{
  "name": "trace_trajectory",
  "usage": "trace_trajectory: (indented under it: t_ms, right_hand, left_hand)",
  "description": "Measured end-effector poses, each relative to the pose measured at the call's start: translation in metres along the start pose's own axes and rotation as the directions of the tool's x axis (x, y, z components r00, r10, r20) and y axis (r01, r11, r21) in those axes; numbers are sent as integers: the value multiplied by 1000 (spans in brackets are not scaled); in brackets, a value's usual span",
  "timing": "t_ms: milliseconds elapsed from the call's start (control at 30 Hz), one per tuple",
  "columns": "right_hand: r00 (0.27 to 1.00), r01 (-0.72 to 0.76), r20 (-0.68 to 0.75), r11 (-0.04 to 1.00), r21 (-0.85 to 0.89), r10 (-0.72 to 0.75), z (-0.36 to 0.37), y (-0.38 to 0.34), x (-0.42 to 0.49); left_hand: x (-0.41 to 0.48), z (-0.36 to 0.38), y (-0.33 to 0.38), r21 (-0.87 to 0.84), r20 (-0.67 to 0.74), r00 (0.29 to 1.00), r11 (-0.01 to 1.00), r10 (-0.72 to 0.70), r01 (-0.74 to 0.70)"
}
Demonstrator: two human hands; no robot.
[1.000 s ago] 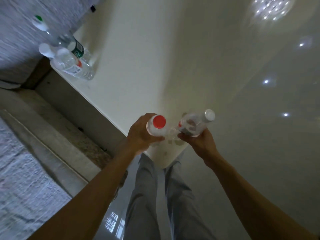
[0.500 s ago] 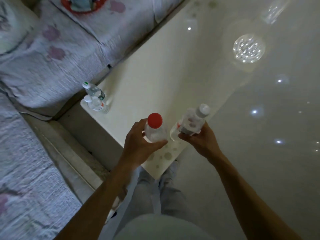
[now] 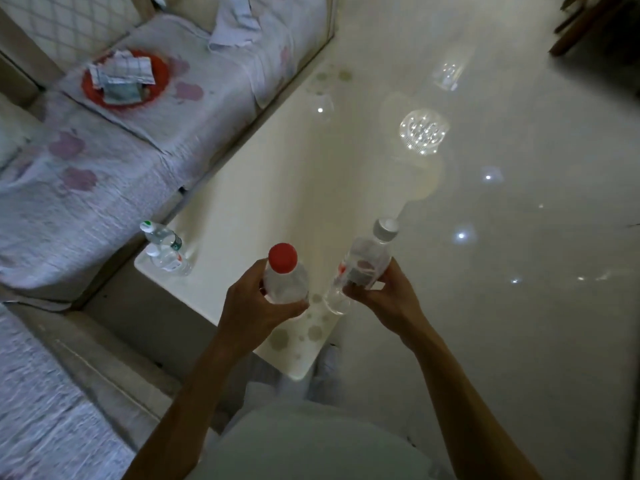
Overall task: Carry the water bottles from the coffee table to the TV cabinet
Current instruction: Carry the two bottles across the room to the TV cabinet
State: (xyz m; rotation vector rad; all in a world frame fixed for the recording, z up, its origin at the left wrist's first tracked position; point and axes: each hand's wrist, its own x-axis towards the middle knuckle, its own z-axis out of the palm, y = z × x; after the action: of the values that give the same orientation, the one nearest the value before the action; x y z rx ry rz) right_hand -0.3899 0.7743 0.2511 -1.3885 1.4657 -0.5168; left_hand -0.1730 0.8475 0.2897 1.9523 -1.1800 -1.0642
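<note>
A clear plastic red-capped bottle (image 3: 285,278) is gripped by the left hand (image 3: 254,306), and a clear white-capped bottle (image 3: 369,261) by the right hand (image 3: 384,294), above the near corner of the glossy cream coffee table (image 3: 277,188). The carrying step appears under way; a turn toward the TV cabinet, not in view, is called for next. Two more clear bottles (image 3: 165,249) remain at the table's left corner.

Red-capped bottle (image 3: 284,278) and white-capped bottle (image 3: 369,261) held aloft; two more bottles (image 3: 165,249) stand at the coffee table (image 3: 277,188) corner

The counter (image 3: 263,188) is bare along most of its length. Two bottles (image 3: 165,249) stand at its near left corner, just beside the sofa (image 3: 86,188). The floor (image 3: 519,271) to the right lies open.
</note>
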Motion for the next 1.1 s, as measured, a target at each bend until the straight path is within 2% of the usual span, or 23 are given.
trace_trajectory:
  t_ms: [200, 400, 600, 800, 967, 1100]
  right_hand:
    - [993, -81, -90, 997, 15, 82, 25, -2, -34]
    - [980, -154, -117, 986, 58, 160, 50, 4, -82]
    - [941, -237, -225, 967, 94, 252, 45, 21, -135]
    - [886, -253, -359, 955, 154, 293, 28, 43, -186]
    - [853, -238, -431, 954, 182, 295, 9, 64, -232]
    - [777, -237, -534, 940, 244, 335, -15, 98, -295]
  left_hand:
    - [-7, -13, -19, 78, 140, 987, 993, 76, -87]
    - [-13, -19, -35, 75, 267, 953, 983, 140, -165]
    - [-18, -10, -30, 148, 453, 867, 941, 208, -303]
    - [-44, 13, -12, 187, 554, 795, 893, 249, -410]
    - [-88, 46, 8, 154, 612, 730, 860, 303, -487]
    - [-145, 88, 23, 138, 675, 651, 807, 348, -575]
